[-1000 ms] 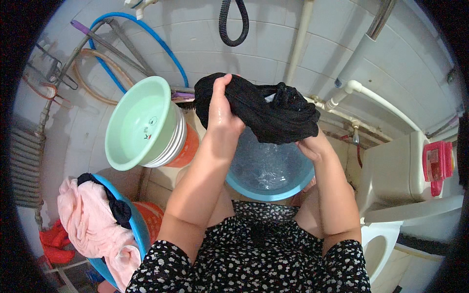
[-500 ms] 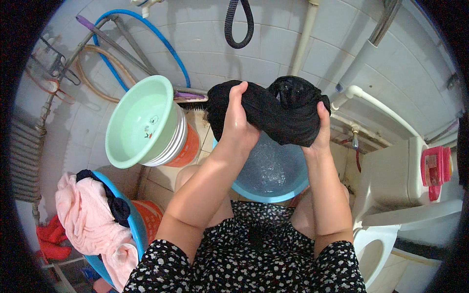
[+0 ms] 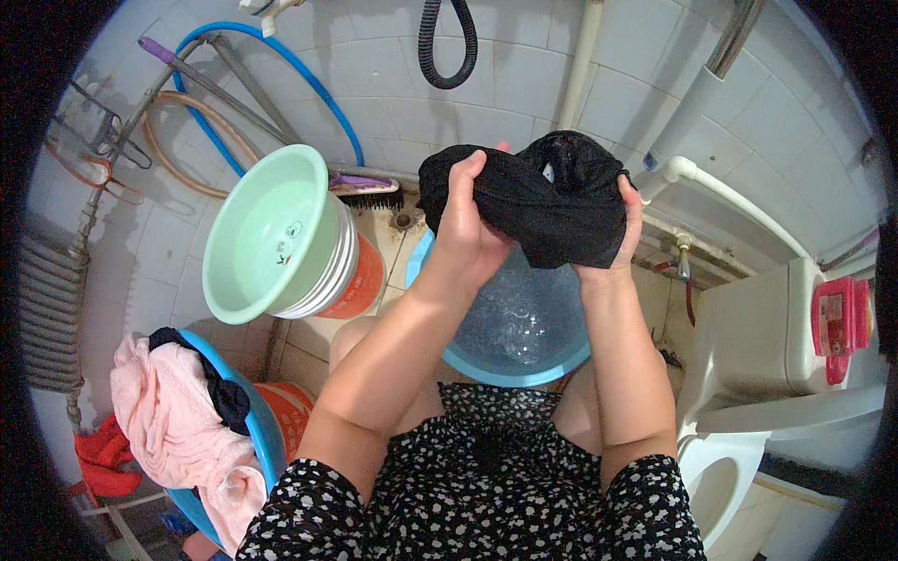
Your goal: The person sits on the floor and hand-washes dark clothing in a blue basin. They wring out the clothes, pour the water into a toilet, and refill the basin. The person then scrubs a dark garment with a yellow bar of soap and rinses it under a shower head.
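A bunched black cloth garment (image 3: 533, 206) hangs in the air between my two hands, its exact kind hidden by the folds. My left hand (image 3: 470, 220) grips its left part, thumb on top and fingers beneath. On the other side my right hand (image 3: 619, 245) closes round the right end, thumb up along the edge. A small pale patch shows in a fold near the top. Below the cloth, a blue basin (image 3: 519, 376) of water stands on the floor between my knees, with bubbles on the water's surface.
To the left, a pale green basin (image 3: 220, 280) rests on an orange-and-white bucket (image 3: 354, 280). Nearer, a blue tub (image 3: 268, 439) holds a pink towel (image 3: 168, 402) and dark cloth. A toilet (image 3: 748, 346) stands at right. A brush (image 3: 372, 194) and hoses lie by the wall.
Both hands have shifted the black garment slightly up and to the right. Its bundle is less twisted and more spread between them, and the left end sits closer to the right.
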